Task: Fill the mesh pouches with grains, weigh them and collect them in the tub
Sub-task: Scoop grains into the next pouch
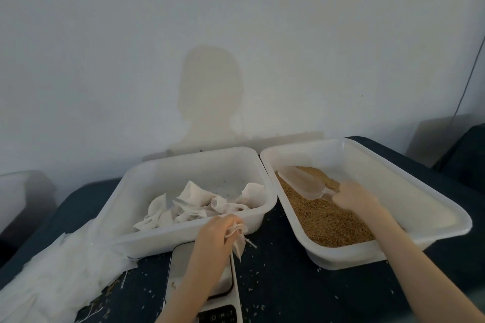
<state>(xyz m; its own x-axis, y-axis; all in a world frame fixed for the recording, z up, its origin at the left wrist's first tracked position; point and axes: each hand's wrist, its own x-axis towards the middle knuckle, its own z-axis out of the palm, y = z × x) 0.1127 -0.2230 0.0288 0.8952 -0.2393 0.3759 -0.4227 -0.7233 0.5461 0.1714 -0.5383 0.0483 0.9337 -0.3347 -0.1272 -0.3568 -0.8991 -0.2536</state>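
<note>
Currently the filling step is in hand, judged from the layout; the left hand [215,233] pinches an empty mesh pouch [238,242] by its gathered mouth, fingers curled round the fabric, just in front of the left tub [136,233] and above the scale [181,265]; the pouch hangs limp and appears unfilled. The right hand [354,198] has its grip clamped on the handle of a clear plastic scoop [301,182]; the scoop lies over the grains [328,220] inside the right tub [393,178], its bowl pointing away from the person; whether it carries any load cannot be told. The left tub holds several pouches [199,204] in a loose heap; whether these are filled is unclear. A pile of white mesh fabric [52,265] rests on the dark surface [278,283] at the left; stray grains are scattered across the surface near the scale.

Next move, as a judgement: load the scoop, bring it to the pouch, and hold the pouch mouth open wide enough to receive the grains; the mouth is presently bunched shut in the fingers, so it must be spread first; spillage onto the surface is the likely fault.
</note>
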